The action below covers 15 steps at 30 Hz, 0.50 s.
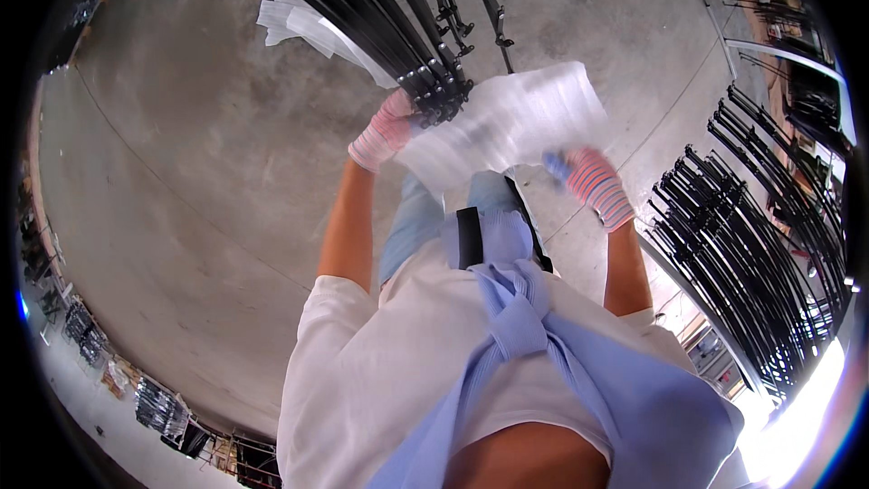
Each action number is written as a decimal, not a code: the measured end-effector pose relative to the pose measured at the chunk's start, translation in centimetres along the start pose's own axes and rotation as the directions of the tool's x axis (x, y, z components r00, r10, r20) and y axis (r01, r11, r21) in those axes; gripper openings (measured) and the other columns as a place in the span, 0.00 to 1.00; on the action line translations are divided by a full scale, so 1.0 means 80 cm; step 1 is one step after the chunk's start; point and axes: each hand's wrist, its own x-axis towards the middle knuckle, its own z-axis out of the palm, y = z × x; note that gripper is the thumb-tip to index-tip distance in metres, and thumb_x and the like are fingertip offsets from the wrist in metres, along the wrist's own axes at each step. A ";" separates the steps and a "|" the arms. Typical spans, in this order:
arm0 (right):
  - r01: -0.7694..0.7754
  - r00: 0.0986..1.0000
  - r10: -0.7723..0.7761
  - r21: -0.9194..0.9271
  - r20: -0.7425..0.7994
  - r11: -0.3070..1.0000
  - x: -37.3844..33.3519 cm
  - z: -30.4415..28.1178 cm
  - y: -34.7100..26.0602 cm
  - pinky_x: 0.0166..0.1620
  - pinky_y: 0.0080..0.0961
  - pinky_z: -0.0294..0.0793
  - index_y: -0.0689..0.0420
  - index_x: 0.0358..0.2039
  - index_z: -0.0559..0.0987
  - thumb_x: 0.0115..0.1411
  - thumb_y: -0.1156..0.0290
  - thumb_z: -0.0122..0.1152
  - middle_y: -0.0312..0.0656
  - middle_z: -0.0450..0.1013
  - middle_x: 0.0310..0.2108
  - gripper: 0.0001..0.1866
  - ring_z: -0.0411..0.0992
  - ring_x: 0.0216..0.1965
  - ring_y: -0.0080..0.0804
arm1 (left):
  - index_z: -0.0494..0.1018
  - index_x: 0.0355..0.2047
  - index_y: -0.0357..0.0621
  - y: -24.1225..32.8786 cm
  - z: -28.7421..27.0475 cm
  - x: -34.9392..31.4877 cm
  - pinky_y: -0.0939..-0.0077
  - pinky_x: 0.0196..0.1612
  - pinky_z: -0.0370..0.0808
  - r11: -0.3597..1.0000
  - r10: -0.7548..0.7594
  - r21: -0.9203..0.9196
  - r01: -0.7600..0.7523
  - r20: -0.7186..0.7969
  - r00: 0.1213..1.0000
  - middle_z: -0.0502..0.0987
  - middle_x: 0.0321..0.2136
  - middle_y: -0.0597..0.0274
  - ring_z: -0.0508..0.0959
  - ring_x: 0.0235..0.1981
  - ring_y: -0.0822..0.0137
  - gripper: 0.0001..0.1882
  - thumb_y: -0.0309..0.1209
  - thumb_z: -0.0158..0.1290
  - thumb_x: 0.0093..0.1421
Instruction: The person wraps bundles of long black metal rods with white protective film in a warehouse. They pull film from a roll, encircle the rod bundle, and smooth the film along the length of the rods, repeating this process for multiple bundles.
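Sheet (539,113) apparently beneath rod ends (437,91)

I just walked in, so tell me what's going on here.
A person's gloved left hand is at the ends of a bundle of black tubes, its fingers partly hidden. A white sheet extends rightward from there. The gloved right hand, blurred, is by the sheet's lower right edge; contact isn't clear. More black tubes are at right.

The rods (367,18) are black, sheet (529,113) white, gloves (601,190) striped.
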 end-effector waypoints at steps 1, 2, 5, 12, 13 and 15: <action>0.139 0.959 -0.121 0.054 -0.257 0.989 -0.010 -0.014 -0.017 0.43 0.28 0.63 0.57 0.32 0.74 0.48 0.51 0.49 0.48 0.66 0.41 0.22 0.63 0.44 0.37 | 0.60 0.45 0.37 0.000 -0.001 0.000 0.77 0.45 0.66 1.000 0.001 -0.005 -0.001 -0.002 1.000 0.67 0.42 0.62 0.68 0.41 0.71 0.18 0.20 0.42 0.53; 0.437 0.754 -0.432 -0.112 -0.494 0.892 -0.017 -0.022 -0.046 0.46 0.28 0.60 0.57 0.33 0.74 0.48 0.56 0.51 0.48 0.64 0.42 0.19 0.60 0.47 0.38 | 0.60 0.46 0.37 0.000 -0.002 0.002 0.77 0.45 0.66 1.000 -0.002 -0.009 0.002 -0.003 1.000 0.66 0.43 0.62 0.68 0.42 0.70 0.18 0.20 0.42 0.52; 0.270 0.208 -0.833 -0.788 -0.513 0.553 0.024 -0.029 -0.097 0.48 0.30 0.59 0.54 0.32 0.75 0.47 0.59 0.53 0.40 0.64 0.46 0.14 0.56 0.51 0.38 | 0.60 0.47 0.39 0.000 -0.002 0.001 0.79 0.45 0.65 0.994 -0.068 0.084 0.074 -0.063 0.996 0.66 0.42 0.64 0.67 0.42 0.72 0.21 0.19 0.45 0.51; 0.678 0.375 -0.926 -0.666 -0.053 0.313 0.091 -0.058 -0.117 0.46 0.28 0.61 0.54 0.33 0.75 0.47 0.62 0.53 0.38 0.69 0.39 0.13 0.61 0.46 0.35 | 0.65 0.41 0.41 0.016 0.010 -0.008 0.82 0.42 0.64 0.804 -0.019 0.595 0.010 0.010 1.000 0.69 0.37 0.67 0.68 0.38 0.75 0.19 0.17 0.48 0.46; 0.673 0.476 -0.879 -0.631 -0.029 0.385 0.092 -0.056 -0.121 0.44 0.27 0.62 0.55 0.33 0.74 0.48 0.63 0.53 0.38 0.70 0.36 0.13 0.63 0.43 0.32 | 0.67 0.39 0.41 0.019 0.006 -0.008 0.81 0.43 0.64 0.793 -0.042 0.609 0.028 0.010 0.999 0.69 0.37 0.67 0.68 0.39 0.74 0.18 0.17 0.48 0.46; 0.742 0.549 -0.836 -0.454 -0.014 0.494 0.099 -0.053 -0.120 0.41 0.24 0.64 0.55 0.34 0.74 0.48 0.66 0.54 0.39 0.71 0.32 0.12 0.65 0.35 0.28 | 0.67 0.39 0.40 0.025 0.002 -0.006 0.80 0.42 0.64 0.744 -0.098 0.667 0.039 0.051 0.994 0.69 0.36 0.66 0.68 0.38 0.74 0.17 0.17 0.47 0.46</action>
